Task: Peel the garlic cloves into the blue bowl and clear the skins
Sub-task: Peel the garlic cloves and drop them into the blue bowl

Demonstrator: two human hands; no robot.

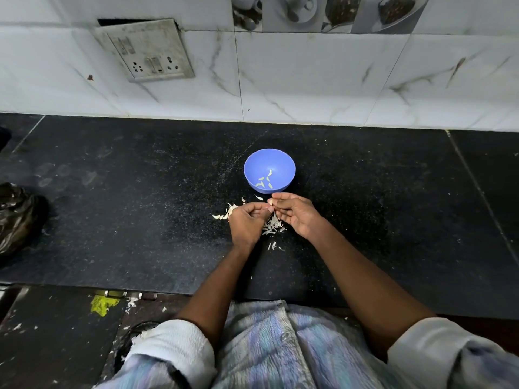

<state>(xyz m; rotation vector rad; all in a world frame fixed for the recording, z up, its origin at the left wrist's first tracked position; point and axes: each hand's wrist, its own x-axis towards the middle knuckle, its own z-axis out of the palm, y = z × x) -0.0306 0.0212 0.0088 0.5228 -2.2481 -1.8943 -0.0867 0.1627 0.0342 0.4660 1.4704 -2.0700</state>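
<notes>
Just short of the blue bowl [269, 171], left hand [247, 223] and right hand [295, 214] both pinch one garlic clove [271, 203]; best to strip its skin over the skins [272, 226] piled beneath.

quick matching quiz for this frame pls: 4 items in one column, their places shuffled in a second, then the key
Items:
1. blue bowl
2. pile of skins
3. socket plate
4. garlic clove

Places:
A. on the tiled wall, upper left
B. pinched between the fingertips of the left hand and right hand
C. on the black counter, just beyond the hands
D. on the counter, under and between the hands

Pairs: 1-C, 2-D, 3-A, 4-B
</notes>
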